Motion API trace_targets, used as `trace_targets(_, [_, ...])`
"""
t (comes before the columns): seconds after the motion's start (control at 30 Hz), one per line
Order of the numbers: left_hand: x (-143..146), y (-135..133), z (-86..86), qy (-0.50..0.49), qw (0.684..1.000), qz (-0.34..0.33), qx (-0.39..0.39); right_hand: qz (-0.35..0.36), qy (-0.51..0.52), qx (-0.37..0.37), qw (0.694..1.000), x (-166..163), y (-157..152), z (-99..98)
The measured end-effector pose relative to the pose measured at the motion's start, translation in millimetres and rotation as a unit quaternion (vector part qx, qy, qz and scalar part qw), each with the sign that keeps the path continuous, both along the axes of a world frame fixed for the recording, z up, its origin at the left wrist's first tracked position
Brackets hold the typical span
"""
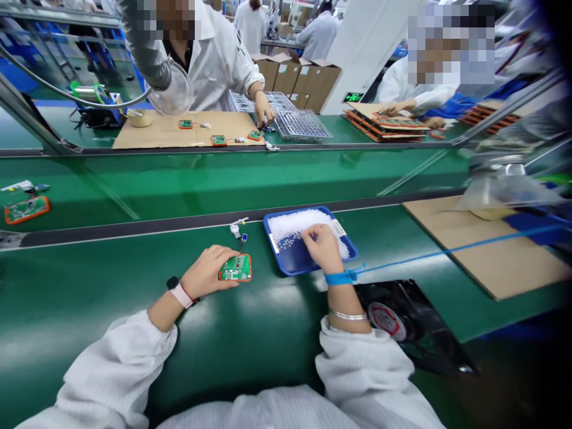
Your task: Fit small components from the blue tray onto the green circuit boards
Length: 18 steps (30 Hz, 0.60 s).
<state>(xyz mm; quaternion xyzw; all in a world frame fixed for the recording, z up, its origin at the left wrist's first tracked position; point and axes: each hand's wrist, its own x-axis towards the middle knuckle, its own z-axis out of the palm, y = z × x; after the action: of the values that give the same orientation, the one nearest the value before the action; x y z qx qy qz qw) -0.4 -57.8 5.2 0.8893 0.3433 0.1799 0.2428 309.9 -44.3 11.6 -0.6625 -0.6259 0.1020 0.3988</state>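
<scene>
My left hand grips the left side of a green circuit board with an orange rim, thumb and fingers closed on its edges. A short cable with a white connector and a small blue part runs from the board's top. Over a shallow blue tray is my right hand, its fingertips pinched together. Small white pieces fill the back of that tray. Whatever the right fingers hold, if anything, is too small to make out. A blue wrist strap circles my right wrist.
A black fan unit lies right of my right forearm. Farther right is a brown board under a clear hood. The strap's blue cord stretches rightward. Beyond the dark rail, a green belt carries another board; co-workers sit opposite.
</scene>
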Motion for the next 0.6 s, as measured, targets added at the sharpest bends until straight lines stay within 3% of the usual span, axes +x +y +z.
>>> trace_targets(0.1, [7.0, -3.2, 0.1, -0.012, 1.0, 0.012, 0.007, -0.046, -0.044, -0.043, 0.997, 27.9, 6.6, -13.4])
trace_targets(0.33, [16.2, -12.3, 1.4, -0.006, 0.999, 0.034, 0.008, -0.011, -0.082, -0.073, 0.994, 30.7, 7.0, -24.0])
trace_targets(0.5, [14.6, -9.8, 2.4, -0.014, 0.999, 0.028, -0.008, 0.008, -0.078, -0.074, 0.994, 33.3, 5.4, -20.8])
trace_targets(0.6, [13.6, -7.8, 4.8, -0.048, 0.998, 0.027, -0.031, 0.028, -0.032, -0.032, 0.999, 11.5, 0.0, -8.6])
